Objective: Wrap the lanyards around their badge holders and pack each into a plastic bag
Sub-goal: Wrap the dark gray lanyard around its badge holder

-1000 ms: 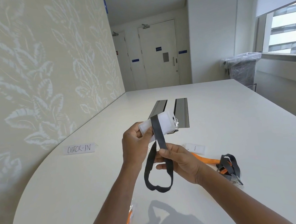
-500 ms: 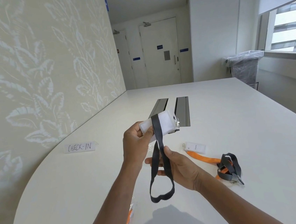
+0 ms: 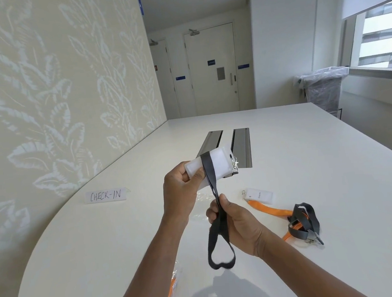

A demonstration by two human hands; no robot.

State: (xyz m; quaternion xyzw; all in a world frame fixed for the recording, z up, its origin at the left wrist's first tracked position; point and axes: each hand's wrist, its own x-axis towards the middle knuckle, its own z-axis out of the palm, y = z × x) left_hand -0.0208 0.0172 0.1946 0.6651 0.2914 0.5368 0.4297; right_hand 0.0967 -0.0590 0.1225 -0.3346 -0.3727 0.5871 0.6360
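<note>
My left hand [image 3: 181, 193] holds a white badge holder [image 3: 218, 163] up above the table, thumb pressed on its face. A dark grey lanyard [image 3: 217, 238] runs across the holder's front and hangs down in a loop. My right hand [image 3: 234, 221] pinches both strands of that lanyard just below the holder. A metal clip [image 3: 235, 164] sticks out at the holder's right end. On the table to the right lie a second white badge holder [image 3: 259, 195] with an orange lanyard [image 3: 270, 210] and a bundled dark lanyard [image 3: 304, 224].
A white table [image 3: 325, 171] stretches ahead, with two metal cable slots [image 3: 242, 146] at its middle. A "CHECK-IN" card [image 3: 105, 196] stands at the left by the patterned wall. A clear plastic bag with an orange lanyard [image 3: 172, 288] lies near the front edge. A lined bin [image 3: 324, 89] stands far right.
My right hand has slid up the lanyard strands and pulled them straighter, so the hanging loop is narrower and longer. The badge holder stays in my left hand.
</note>
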